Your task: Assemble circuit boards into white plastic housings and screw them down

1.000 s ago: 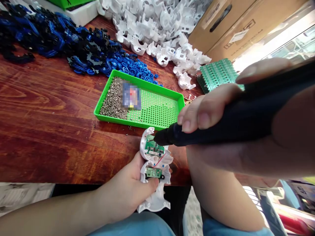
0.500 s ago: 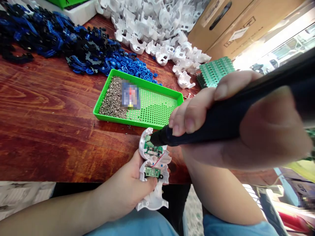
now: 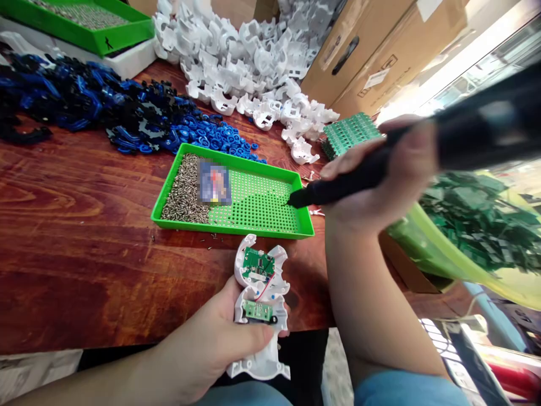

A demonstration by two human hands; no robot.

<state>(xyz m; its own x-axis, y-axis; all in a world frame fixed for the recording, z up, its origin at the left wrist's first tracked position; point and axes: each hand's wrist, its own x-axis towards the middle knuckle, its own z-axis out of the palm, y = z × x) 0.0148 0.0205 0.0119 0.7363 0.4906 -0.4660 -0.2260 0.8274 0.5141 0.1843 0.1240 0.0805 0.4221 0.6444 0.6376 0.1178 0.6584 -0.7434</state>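
The wooden bench carries everything, its near edge facing the person. A cardboard box stands towards its far right corner. White shells heap towards the far edge; left of them, blue and black parts spread towards the left edge. Nearer the near edge lies a green tray. The right hand has its fingers wrapped around a black driver, whose tip is over the tray's right end; contact there cannot be told. At the near edge, the left hand grips an open white housing holding two circuit boards and a red wire. Small screws fill the tray's left end.
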